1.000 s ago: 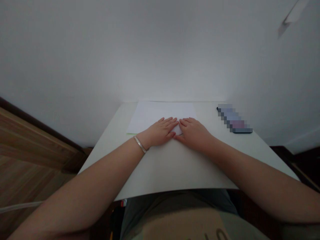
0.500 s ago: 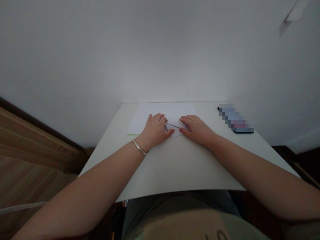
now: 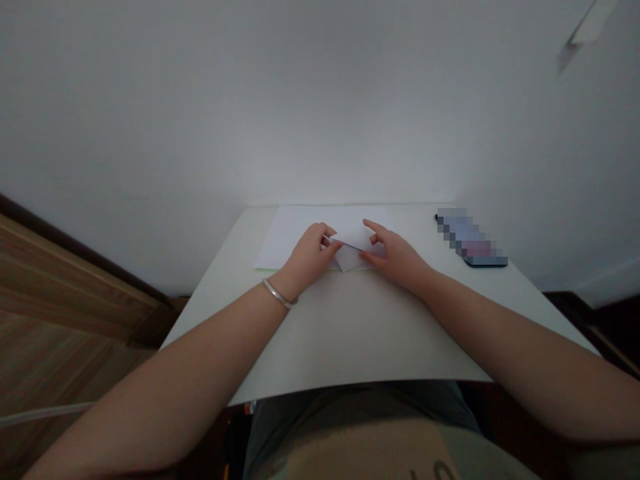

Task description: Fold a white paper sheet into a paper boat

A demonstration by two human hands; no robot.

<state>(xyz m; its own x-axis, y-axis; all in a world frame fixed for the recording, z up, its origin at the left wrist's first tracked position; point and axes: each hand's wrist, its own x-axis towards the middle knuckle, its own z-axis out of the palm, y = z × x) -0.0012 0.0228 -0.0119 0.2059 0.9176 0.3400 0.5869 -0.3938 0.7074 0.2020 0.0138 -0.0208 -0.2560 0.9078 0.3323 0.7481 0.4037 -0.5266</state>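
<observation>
Head view: 1 folded white paper (image 3: 351, 258), pinched by left hand (image 3: 309, 256), loosely grasped by right hand (image 3: 399, 258); seemingly mid-fold, calling for aligned near edges.

White paper (image 3: 351, 259), folded, corner pointing nearward

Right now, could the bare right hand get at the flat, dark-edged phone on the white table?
Probably yes: white tabletop lies between the right hand and the phone, with no visible obstacle, though that hand touches the folded white paper.
</observation>
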